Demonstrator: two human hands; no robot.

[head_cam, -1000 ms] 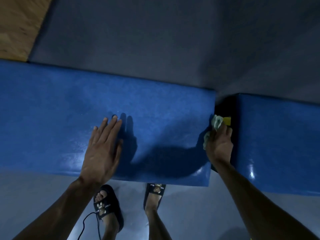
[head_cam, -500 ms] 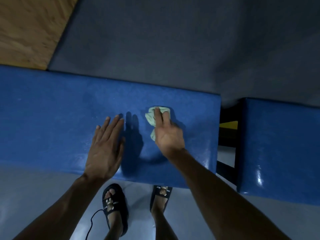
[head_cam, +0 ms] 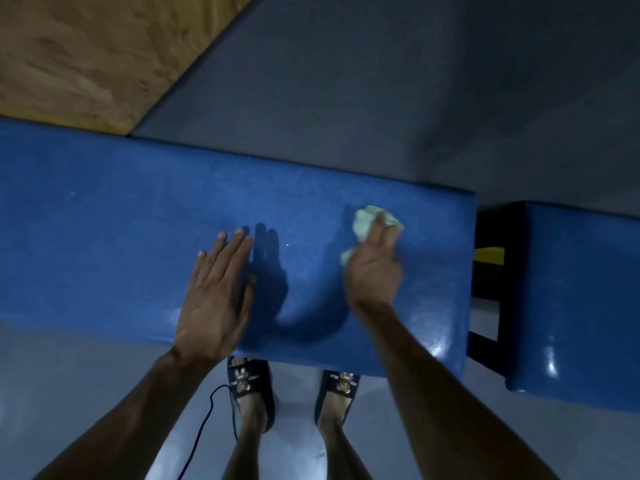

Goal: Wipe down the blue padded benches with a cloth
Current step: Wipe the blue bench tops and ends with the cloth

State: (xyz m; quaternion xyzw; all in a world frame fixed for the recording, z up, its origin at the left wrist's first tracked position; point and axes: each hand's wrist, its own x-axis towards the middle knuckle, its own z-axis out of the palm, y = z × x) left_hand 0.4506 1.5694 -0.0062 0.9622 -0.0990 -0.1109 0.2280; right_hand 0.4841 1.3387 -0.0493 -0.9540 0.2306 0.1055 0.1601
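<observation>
Head view shows the right hand [head_cam: 372, 271] gripping a crumpled cloth [head_cam: 367, 223] near the blue bench [head_cam: 121, 244]'s right end to wipe, while the left hand [head_cam: 216, 299] lies flat, fingers straight, bracing.

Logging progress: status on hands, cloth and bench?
Left hand flat on bench. Right hand presses cloth near bench's right end. Nothing in the way.

Indoor gym or training hall: long blue vinyl-padded benches [head_cam: 138, 237] stand end to end on smooth grey floor [head_cam: 69, 368], with grey floor matting [head_cam: 346, 98] and a chipboard panel [head_cam: 86, 53] beyond.
</observation>
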